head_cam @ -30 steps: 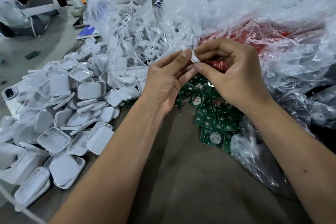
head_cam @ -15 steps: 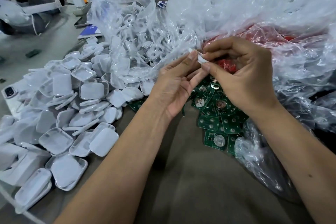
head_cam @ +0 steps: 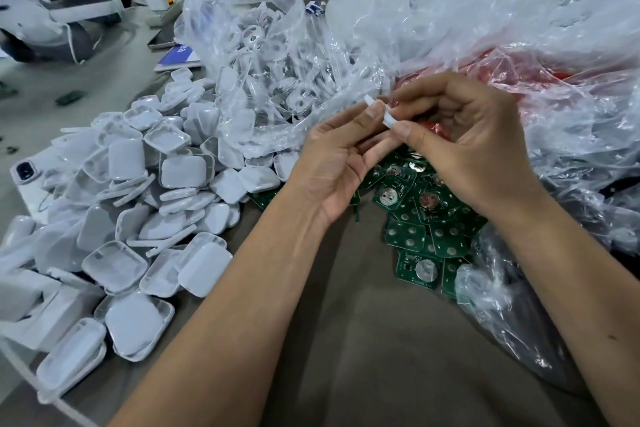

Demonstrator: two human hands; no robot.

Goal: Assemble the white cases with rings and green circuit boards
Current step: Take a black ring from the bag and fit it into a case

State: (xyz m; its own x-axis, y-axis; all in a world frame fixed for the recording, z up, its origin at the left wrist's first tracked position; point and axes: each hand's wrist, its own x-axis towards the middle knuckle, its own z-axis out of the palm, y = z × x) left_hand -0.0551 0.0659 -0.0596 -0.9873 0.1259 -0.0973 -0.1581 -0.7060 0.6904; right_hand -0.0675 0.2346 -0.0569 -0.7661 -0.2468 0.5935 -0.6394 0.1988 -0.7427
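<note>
Cases (head_cam: pixel 131 204) lay heaped left of the held case (head_cam: pixel 379 113), which serves as the landmark here; farther back and left of it sat a clear bag (head_cam: pixel 263 55) of rings. The left hand (head_cam: pixel 332 163) came up from below-left of the held case, its fingertips pinching the near-left side. The held case itself was up above the cloth (head_cam: pixel 363 340), seen nearly edge-on between both hands. The right hand (head_cam: pixel 467 146) closed on it from the right, thumb under its lower end and forefinger curled over the top. Below and right of it lay the green boards (head_cam: pixel 415 243), and beyond, crumpled plastic (head_cam: pixel 519 28).

The step in hand seemed to be pressing the parts of one case together. To do it well, pressure should probably go evenly around the rim, with both thumbs opposing, so the halves seat flush rather than skewed. Whether a ring or board was already inside could not be told.

Its long axis ran from upper-left to lower-right, the thin edge towards the camera.
</note>
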